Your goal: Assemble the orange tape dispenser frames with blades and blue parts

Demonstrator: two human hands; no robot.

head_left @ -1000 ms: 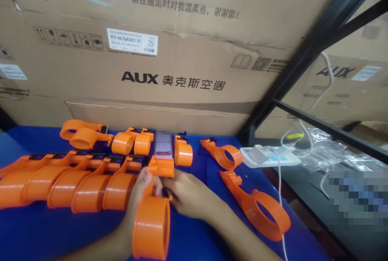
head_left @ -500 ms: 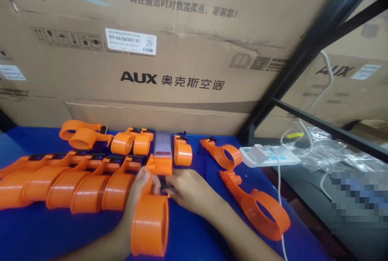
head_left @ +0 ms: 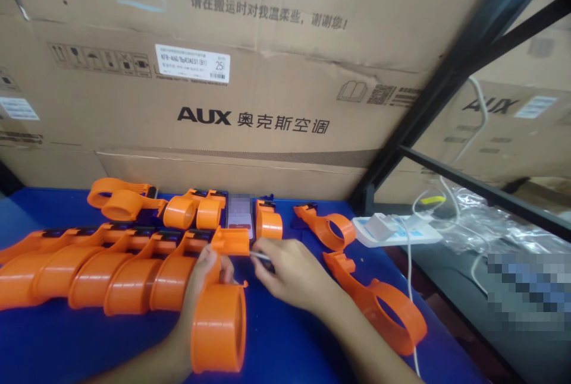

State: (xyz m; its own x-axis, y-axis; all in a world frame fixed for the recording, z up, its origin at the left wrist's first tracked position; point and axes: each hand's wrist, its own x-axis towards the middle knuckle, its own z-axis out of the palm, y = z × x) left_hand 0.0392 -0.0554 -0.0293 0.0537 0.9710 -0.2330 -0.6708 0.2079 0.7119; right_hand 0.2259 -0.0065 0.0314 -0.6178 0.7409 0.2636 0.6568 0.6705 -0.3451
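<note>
In the head view, my left hand [head_left: 203, 271] is closed around the handle of an orange plastic tape dispenser [head_left: 217, 327], whose round drum hangs down toward me. My right hand [head_left: 289, 274] is closed just right of the dispenser's upper end. A thin, light metal rod-like tool [head_left: 260, 255] sticks out from its fingers toward that end, with a dark part beneath it. My fingers hide most of this tool, and I cannot tell its exact kind or whether its tip touches the dispenser.
Several orange tape dispensers [head_left: 129, 283] line the left of the blue table [head_left: 147, 348]; more stand behind. Two dispensers [head_left: 397, 318] lie at right. A phone [head_left: 239, 217] stands upright at the back, before a cardboard box [head_left: 276, 87]. A white power strip [head_left: 397, 230] trails cables.
My right hand has shifted slightly up and right, and the metal rod in its fingers has come into view. The held dispenser has moved slightly left and up.
</note>
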